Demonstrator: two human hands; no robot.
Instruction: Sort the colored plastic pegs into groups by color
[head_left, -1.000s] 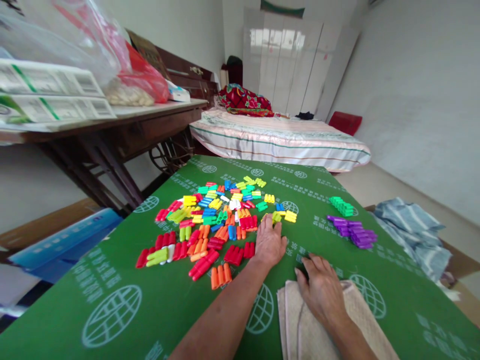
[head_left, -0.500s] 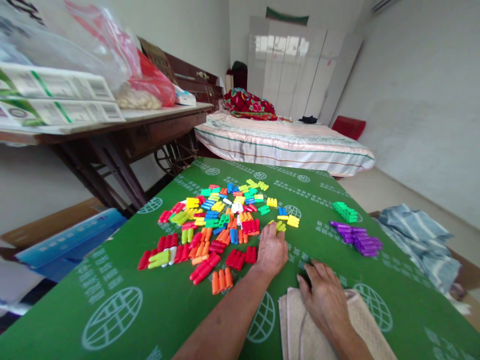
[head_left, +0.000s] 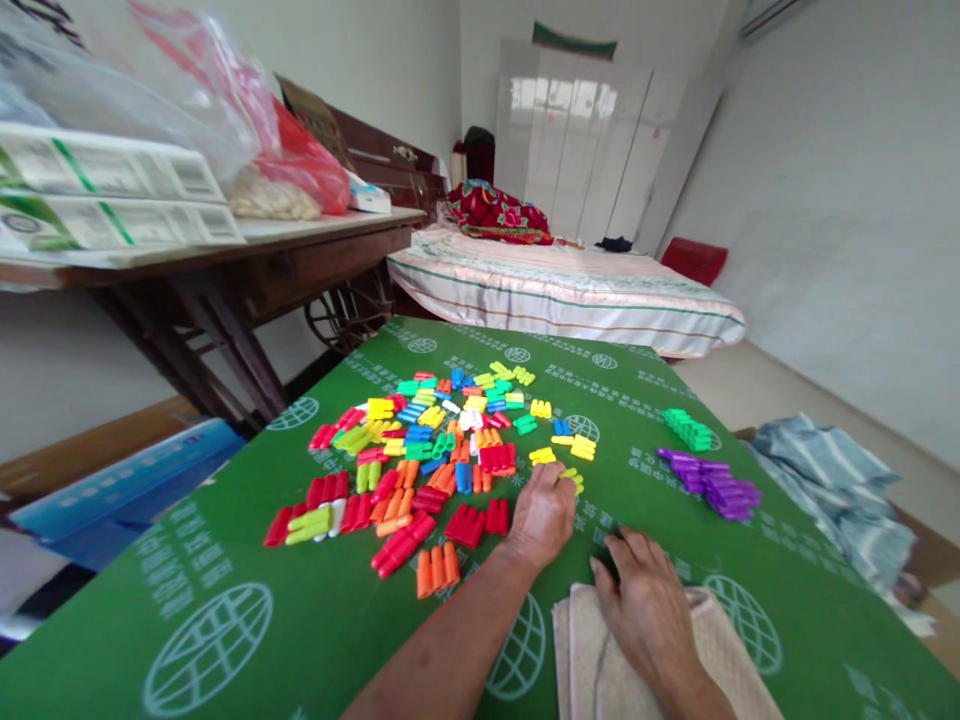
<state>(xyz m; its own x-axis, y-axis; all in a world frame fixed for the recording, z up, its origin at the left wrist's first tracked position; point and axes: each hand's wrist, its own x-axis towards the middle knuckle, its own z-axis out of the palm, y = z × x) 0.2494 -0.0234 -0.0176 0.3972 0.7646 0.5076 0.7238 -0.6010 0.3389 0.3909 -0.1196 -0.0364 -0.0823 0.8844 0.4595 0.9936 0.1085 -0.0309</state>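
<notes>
While the green tabletop is seen in the head view as smooth and faintly glossy, printed with pale globes and lettering, its near corners are cut off by the frame. Across its middle, small plastic pieces are scattered in a loose spread, each formed like short rounded tubes joined side by side, in red, orange, yellow, green, blue and white. The left hand is bent at the spread's right edge, its fingers curled over a yellow-green piece that is partly covered by them. Because the fingertips are hidden, it cannot be told whether the piece is pinched or merely touched. By the right hand nothing is gripped: it is laid slack and palm down on a folded beige cloth, which looks soft and lightly creased and is cut off below; its fingertips are extended past the cloth's far edge. Well apart on the right, purple pieces are heaped, with green pieces lined up just beyond them. Beside the tabletop, a wrinkled blue-and-white cloth is seen. At the left, thin crumpled plastic bags and blurred boxes, unreadable in print, are cut off by the frame. Farther back, a striped bed is topped by a flowered red blanket.
</notes>
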